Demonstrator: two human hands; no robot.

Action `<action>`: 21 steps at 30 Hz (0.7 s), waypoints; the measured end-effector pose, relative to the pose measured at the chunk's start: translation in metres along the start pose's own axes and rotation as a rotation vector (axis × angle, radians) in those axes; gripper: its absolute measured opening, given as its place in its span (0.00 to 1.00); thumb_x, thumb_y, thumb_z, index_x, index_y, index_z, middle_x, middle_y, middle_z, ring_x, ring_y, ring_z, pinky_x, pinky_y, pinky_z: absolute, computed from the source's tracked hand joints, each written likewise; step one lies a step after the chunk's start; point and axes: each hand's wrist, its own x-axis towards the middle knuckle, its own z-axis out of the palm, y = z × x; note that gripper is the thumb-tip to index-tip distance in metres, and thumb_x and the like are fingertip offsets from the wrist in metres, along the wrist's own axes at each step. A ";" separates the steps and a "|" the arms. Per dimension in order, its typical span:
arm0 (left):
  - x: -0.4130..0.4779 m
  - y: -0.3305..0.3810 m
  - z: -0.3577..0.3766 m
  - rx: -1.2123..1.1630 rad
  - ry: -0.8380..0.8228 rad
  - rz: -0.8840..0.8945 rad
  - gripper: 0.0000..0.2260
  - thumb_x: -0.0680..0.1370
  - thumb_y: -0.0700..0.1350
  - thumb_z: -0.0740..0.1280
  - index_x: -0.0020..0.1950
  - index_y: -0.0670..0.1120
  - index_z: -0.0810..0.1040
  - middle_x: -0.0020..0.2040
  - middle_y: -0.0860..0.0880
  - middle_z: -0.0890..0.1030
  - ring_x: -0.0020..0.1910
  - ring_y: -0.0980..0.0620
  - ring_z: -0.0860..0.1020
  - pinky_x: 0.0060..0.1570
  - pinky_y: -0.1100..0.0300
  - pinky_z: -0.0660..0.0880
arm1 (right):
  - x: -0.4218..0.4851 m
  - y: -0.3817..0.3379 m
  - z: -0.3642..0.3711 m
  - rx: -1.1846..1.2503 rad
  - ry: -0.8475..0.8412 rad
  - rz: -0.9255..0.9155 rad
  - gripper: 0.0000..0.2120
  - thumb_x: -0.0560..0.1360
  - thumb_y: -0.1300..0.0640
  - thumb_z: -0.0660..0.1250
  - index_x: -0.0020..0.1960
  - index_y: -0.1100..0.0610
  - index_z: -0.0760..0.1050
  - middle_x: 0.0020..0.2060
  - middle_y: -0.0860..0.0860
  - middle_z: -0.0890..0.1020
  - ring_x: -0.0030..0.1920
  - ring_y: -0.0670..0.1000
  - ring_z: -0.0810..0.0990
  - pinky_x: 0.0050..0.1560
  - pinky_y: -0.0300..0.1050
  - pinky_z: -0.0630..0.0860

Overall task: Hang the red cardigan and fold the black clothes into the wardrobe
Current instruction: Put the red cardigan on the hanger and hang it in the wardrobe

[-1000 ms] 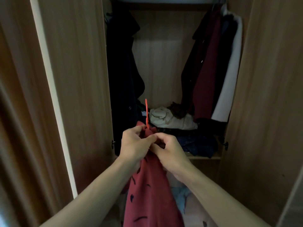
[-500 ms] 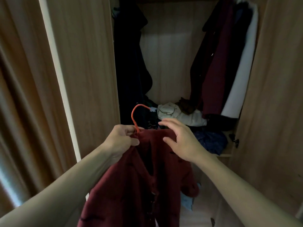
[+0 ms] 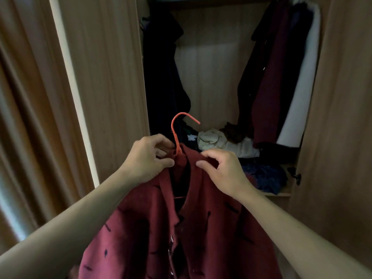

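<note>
Our left hand [image 3: 149, 158] grips the collar right at the foot of the thin orange plastic hanger hook [image 3: 177, 129]. It is the nearer hand to the hook. The dark red knit cardigan with small black marks [image 3: 211, 228] hangs long and straight down between our arms. Our right hand [image 3: 223, 170] pinches the collar just beside the hook. The open wooden wardrobe [image 3: 211, 67] is ahead, so the hook must go up and forward. We see no words to read.

open gap between dark coats [image 3: 161, 77] and hanging garments [image 3: 281, 77]; clothes pile [image 3: 231, 143] below.
</note>
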 end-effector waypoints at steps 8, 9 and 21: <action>0.005 0.008 0.023 0.115 0.141 0.091 0.13 0.65 0.43 0.82 0.38 0.50 0.78 0.31 0.52 0.79 0.29 0.60 0.75 0.32 0.68 0.73 | 0.001 0.014 -0.020 -0.017 0.105 0.039 0.01 0.73 0.60 0.75 0.45 0.56 0.84 0.38 0.44 0.84 0.42 0.42 0.81 0.45 0.34 0.75; 0.006 0.009 0.028 0.084 0.154 0.098 0.13 0.65 0.43 0.82 0.38 0.49 0.78 0.31 0.52 0.79 0.28 0.60 0.75 0.33 0.67 0.73 | 0.001 0.017 -0.024 -0.017 0.108 0.053 0.01 0.73 0.59 0.74 0.45 0.56 0.84 0.38 0.44 0.84 0.41 0.43 0.82 0.44 0.36 0.76; 0.023 0.021 0.073 0.049 0.140 0.291 0.22 0.69 0.24 0.68 0.53 0.48 0.84 0.48 0.56 0.84 0.50 0.61 0.82 0.53 0.65 0.79 | 0.008 0.070 -0.069 -0.011 0.155 0.111 0.02 0.74 0.58 0.74 0.46 0.56 0.85 0.38 0.42 0.84 0.41 0.42 0.83 0.40 0.30 0.72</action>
